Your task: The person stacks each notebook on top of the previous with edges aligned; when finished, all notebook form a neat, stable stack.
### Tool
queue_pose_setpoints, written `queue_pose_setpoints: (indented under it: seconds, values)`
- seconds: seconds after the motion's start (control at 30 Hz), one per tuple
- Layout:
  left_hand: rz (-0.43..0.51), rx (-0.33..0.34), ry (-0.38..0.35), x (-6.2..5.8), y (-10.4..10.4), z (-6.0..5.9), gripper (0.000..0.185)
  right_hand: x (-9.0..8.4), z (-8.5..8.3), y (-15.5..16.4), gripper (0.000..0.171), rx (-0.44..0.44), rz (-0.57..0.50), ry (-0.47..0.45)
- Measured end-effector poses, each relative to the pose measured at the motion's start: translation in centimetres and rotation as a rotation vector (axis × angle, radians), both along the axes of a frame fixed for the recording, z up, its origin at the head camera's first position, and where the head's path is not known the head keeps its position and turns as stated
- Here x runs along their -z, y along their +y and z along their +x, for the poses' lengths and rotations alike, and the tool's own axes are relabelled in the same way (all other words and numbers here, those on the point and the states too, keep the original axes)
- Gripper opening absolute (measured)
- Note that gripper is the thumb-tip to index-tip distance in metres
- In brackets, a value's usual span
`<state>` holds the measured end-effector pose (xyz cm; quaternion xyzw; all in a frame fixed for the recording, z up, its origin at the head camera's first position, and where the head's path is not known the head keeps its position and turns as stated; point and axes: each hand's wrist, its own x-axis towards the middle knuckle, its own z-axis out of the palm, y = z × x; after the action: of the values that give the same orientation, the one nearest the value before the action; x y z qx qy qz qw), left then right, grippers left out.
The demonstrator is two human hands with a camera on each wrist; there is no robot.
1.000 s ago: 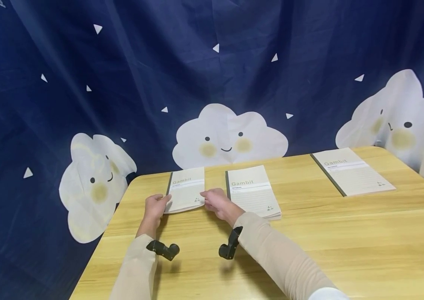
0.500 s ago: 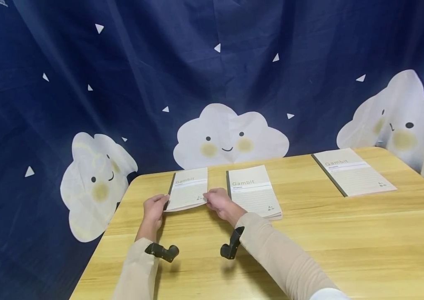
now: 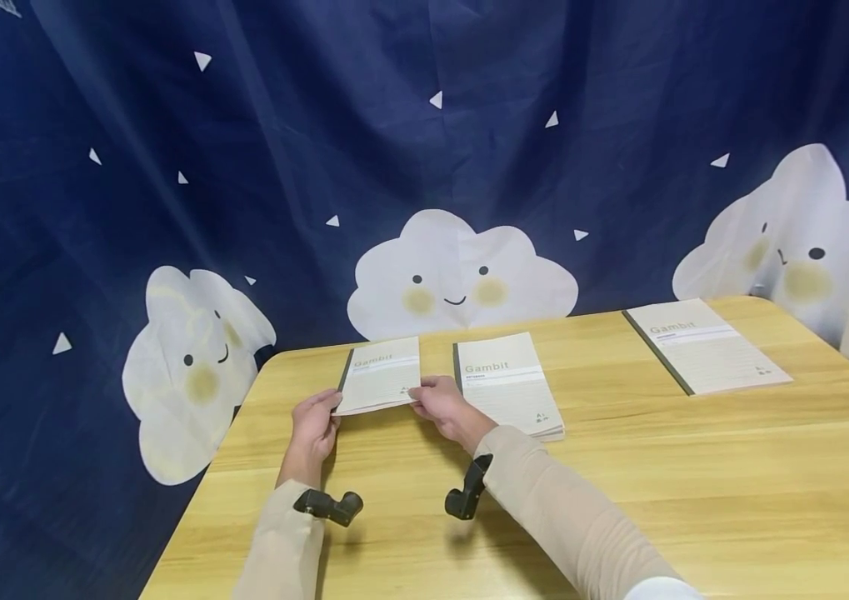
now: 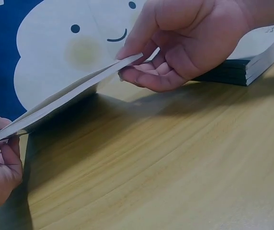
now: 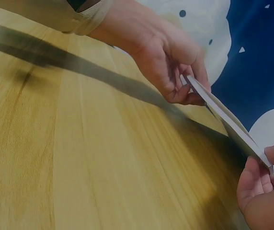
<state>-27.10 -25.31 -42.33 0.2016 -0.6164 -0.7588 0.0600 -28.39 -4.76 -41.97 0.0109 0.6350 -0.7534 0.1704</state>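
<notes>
A cream notebook [image 3: 379, 375] with a dark spine and "Gambit" on its cover is held between both hands at the left of the table. The left hand [image 3: 315, 421] pinches its near left corner by the spine, thumb on top. On the near right corner, the right hand [image 3: 446, 406] pinches with thumb above and fingers below. Both wrist views show the near edge of the notebook [image 4: 65, 98] raised off the wood, with a shadow under it. The pages part slightly from the cover along that edge.
Just right of the right hand lies a stack of similar notebooks [image 3: 506, 379], spines to the left. Another notebook [image 3: 705, 346] lies at the far right of the wooden table [image 3: 619, 500]. A dark blue curtain [image 3: 304, 108] with clouds hangs behind the table's back edge.
The notebook's near edge has risen and tilted up, and the notebook has shifted slightly right. Both hands keep their hold on its corners. The other notebooks stay in place.
</notes>
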Motion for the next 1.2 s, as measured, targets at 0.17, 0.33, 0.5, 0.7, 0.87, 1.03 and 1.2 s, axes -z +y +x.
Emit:
queue_pose_setpoints:
  seconds: [0.17,0.33,0.5,0.7,0.87,1.03,1.2]
  values:
    - [0.061,0.007,0.019,0.2,0.2,0.1,0.045,0.1,-0.1,0.6,0.054,0.002,0.008,0.004]
    - [0.105,0.043,0.024,0.2,0.6,0.3,0.045,0.1,0.0,1.2,0.052,-0.012,0.001,0.023]
    - [0.173,0.061,0.040,0.1,1.1,0.7,0.045,-0.3,0.2,1.9,0.053,-0.035,0.009,0.036]
    - [0.204,0.073,0.108,-0.4,2.2,1.1,0.044,-0.5,0.2,3.1,0.046,-0.045,0.027,0.065]
    - [0.202,0.098,0.165,-1.0,3.4,1.4,0.044,-0.8,0.4,4.4,0.049,-0.033,0.052,0.052]
    - [0.222,0.146,0.207,-1.6,4.6,1.7,0.044,-1.0,0.4,5.9,0.047,0.011,0.066,0.060]
    - [0.235,0.167,0.234,-1.9,6.1,2.0,0.043,-0.9,0.7,7.4,0.042,0.066,0.061,0.069]
